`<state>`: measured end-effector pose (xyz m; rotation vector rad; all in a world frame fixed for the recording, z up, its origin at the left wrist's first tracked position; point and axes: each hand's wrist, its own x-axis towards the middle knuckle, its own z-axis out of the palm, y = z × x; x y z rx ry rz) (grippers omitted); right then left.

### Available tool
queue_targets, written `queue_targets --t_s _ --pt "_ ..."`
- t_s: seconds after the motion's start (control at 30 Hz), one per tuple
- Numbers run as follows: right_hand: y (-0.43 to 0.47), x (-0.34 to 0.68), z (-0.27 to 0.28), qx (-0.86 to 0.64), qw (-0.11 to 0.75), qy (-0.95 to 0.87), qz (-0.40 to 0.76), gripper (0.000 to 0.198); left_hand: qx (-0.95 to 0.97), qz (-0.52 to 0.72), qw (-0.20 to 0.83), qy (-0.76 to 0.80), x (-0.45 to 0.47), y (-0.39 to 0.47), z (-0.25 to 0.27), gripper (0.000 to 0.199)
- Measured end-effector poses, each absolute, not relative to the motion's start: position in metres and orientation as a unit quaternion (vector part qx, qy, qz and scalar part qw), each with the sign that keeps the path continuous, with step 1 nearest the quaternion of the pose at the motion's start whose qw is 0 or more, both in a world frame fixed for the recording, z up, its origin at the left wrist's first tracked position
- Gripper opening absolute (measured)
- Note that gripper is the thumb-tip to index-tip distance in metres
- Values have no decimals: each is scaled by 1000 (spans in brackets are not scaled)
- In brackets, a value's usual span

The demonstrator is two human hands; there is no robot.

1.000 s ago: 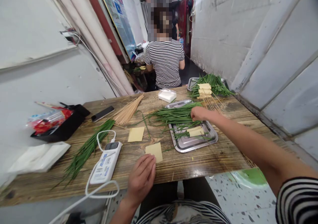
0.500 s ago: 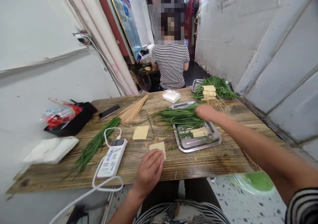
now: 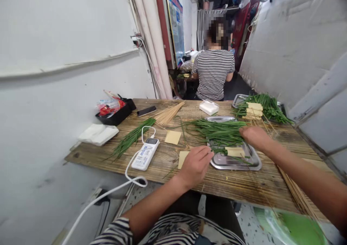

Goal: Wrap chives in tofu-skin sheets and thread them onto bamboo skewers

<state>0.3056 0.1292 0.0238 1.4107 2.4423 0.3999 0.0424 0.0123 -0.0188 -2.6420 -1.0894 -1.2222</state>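
My right hand (image 3: 253, 136) is closed at the right end of a pile of green chives (image 3: 217, 129), its fingers curled on the ends. The pile lies across a metal tray (image 3: 235, 165). At the tray's left rim my left hand (image 3: 196, 163) is pinched, its fingertips by loose green leaves; what they hold is too small to make out. Partly behind that hand lies a pale yellow square sheet, like tofu skin (image 3: 182, 158). Another yellow sheet (image 3: 173, 137) lies farther left. Pale yellow rolls (image 3: 234, 151) with chives sticking out rest in the tray.
Bamboo skewers (image 3: 169, 114), a phone (image 3: 146, 110), a white power bank (image 3: 146, 154) with its cable, and more chives (image 3: 132, 138) occupy the left side. A second tray (image 3: 238, 99) holds chives and skewered rolls. A person in stripes (image 3: 214, 73) sits beyond the table.
My left hand has left the nearer yellow sheet and moved right to the tray's rim. The right hand stays at the chives' right end. The view has swung left.
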Motion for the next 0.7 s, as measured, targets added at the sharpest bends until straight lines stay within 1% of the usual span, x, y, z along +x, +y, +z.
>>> queue_targets --t_s 0.13,0.23,0.33,0.47,0.53,0.6,0.67,0.7 --pt "103 292 40 470 104 849 220 31 -832 -420 -3 -361 57 44 4 31" --pt "87 285 48 421 32 866 267 33 -835 -413 -75 -357 69 67 21 37" --pt "75 284 51 346 -58 891 288 34 -826 -387 -221 -345 80 78 34 42" --pt "69 283 46 277 -136 906 291 33 -742 -340 -505 -282 91 78 43 31" --pt "67 281 44 268 -164 910 270 32 -668 -322 -612 -276 93 75 46 25" --pt "65 280 44 271 -173 914 246 33 -609 -321 -666 -286 92 74 47 21" --pt "64 279 46 293 -185 913 216 36 -568 -332 -694 -293 89 74 46 22" --pt "63 280 47 315 -205 906 196 38 -548 -343 -704 -295 87 73 45 23"
